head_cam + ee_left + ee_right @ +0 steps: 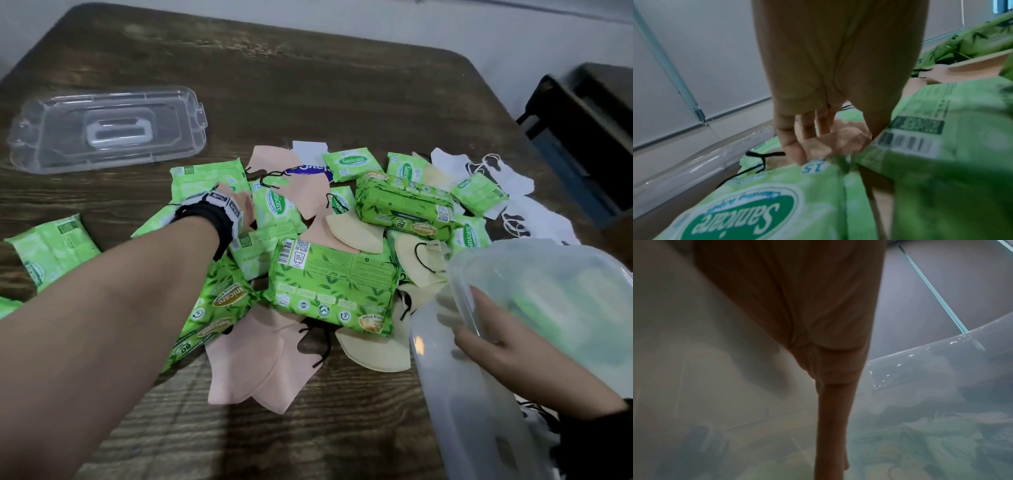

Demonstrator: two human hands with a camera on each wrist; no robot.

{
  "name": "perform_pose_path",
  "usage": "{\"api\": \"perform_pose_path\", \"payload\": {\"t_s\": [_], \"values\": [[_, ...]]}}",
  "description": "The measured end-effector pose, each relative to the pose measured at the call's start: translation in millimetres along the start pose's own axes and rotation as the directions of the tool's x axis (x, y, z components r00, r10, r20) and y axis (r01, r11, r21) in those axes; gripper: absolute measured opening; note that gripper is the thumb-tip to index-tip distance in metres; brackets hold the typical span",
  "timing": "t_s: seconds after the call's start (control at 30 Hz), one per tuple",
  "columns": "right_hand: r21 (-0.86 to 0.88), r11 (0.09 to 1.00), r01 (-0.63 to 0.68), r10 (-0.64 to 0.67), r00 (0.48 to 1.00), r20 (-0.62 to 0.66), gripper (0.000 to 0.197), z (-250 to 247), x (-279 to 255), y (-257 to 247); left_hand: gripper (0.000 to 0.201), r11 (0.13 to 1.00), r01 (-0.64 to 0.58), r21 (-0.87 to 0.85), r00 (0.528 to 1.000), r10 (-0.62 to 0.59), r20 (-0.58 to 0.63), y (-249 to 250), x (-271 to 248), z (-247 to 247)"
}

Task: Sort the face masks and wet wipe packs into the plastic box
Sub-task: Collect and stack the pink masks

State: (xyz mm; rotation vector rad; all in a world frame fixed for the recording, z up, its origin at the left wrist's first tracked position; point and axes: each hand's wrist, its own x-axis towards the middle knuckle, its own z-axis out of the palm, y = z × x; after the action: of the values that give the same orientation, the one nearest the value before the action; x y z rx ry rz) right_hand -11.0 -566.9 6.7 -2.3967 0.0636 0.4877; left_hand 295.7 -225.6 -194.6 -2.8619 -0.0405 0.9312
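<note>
Many wet wipe packs [334, 289] and face masks [255, 363] lie heaped on the table [308, 85]. Left hand [824, 91] reaches in, fingers loosely extended, gripping nothing. Right hand [510, 346] clasps the tilted plastic box [486, 421] wall, presumably steadying it for loading; lid [106, 128] lies aside.

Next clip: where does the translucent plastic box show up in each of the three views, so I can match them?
Head: the plastic box sits lower right, tilted, with the right hand gripping its rim.
Left wrist: the box is not in view.
Right wrist: its cloudy wall fills most of the picture, rim at right.
Shared landmark: green wet wipe packs, sharp in the head and left wrist views, blurred green through the wall.
</note>
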Motion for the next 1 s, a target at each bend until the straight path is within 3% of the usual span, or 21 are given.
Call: {"api": "perform_pose_path", "payload": {"t_s": [0.1,0.13,0.2,0.27,0.37,0.47,0.5,0.57,0.63,0.7,0.8,0.87,1.0], "values": [[0.005,1.000,-0.017,0.017,1.000,0.001,0.045,0.0,-0.7,1.8,0.053,0.986,0.034,-0.165,0.999,-0.027,0.043,6.2,16.2,9.0],[0.005,1.000,-0.022,0.022,1.000,0.002,0.046,-0.1,-1.1,2.3,0.044,0.983,0.048,-0.174,0.999,-0.046,0.014,12.1,-9.3,-0.2],[0.006,1.000,-0.027,0.027,1.000,0.010,0.047,-0.2,-1.4,1.9,0.022,0.992,-0.049,-0.115,0.997,0.041,-0.070,29.1,-73.6,-18.1],[-0.004,1.000,-0.027,0.027,1.000,0.010,0.045,-0.1,-0.8,1.4,0.023,0.996,-0.065,-0.063,0.991,0.057,-0.124,38.8,-117.0,-30.5],[-0.022,0.999,-0.027,0.027,1.000,-0.004,0.032,-1.9,-2.5,-2.7,0.023,0.974,-0.074,-0.213,0.970,0.021,-0.241,27.6,-132.0,-39.2],[-0.144,0.990,-0.006,-0.002,0.998,-0.058,0.058,-10.1,-4.2,-10.3,0.024,0.903,-0.175,-0.394,0.900,-0.015,-0.435,14.9,-162.2,-54.1],[-0.153,0.988,-0.037,0.023,0.996,-0.092,0.058,-14.5,-5.5,-16.4,0.023,0.832,-0.246,-0.497,0.875,-0.030,-0.484,11.7,-174.4,-56.7],[-0.213,0.972,-0.094,0.057,0.983,-0.172,0.061,-25.8,-9.6,-29.9,0.023,0.619,-0.330,-0.713,0.887,-0.056,-0.459,7.7,-197.9,-59.6],[-0.291,0.954,-0.071,-0.002,0.969,-0.246,0.064,-36.4,-14.8,-48.1,0.027,0.452,-0.381,-0.807,0.914,0.053,-0.402,8.5,-227.8,-60.2],[-0.310,0.951,-0.003,-0.088,0.957,-0.278,0.058,-40.6,-23.2,-72.8,0.021,0.314,-0.429,-0.847,0.898,0.244,-0.365,12.9,-258.7,-57.8],[-0.278,0.955,0.106,-0.174,0.957,-0.234,0.055,-32.8,-34.6,-112.5,0.019,0.134,-0.436,-0.890,0.836,0.428,-0.345,19.9,-300.4,-53.2],[-0.192,0.968,0.161,-0.189,0.972,-0.137,0.059,-16.4,-35.4,-135.1,0.018,0.025,-0.433,-0.901,0.780,0.511,-0.361,23.4,-321.5,-50.9],[0.118,0.969,0.215,-0.211,0.976,-0.044,0.042,25.7,-19.0,-149.0,0.021,-0.057,-0.461,-0.886,0.733,0.539,-0.416,24.8,-347.9,-44.2]]}}
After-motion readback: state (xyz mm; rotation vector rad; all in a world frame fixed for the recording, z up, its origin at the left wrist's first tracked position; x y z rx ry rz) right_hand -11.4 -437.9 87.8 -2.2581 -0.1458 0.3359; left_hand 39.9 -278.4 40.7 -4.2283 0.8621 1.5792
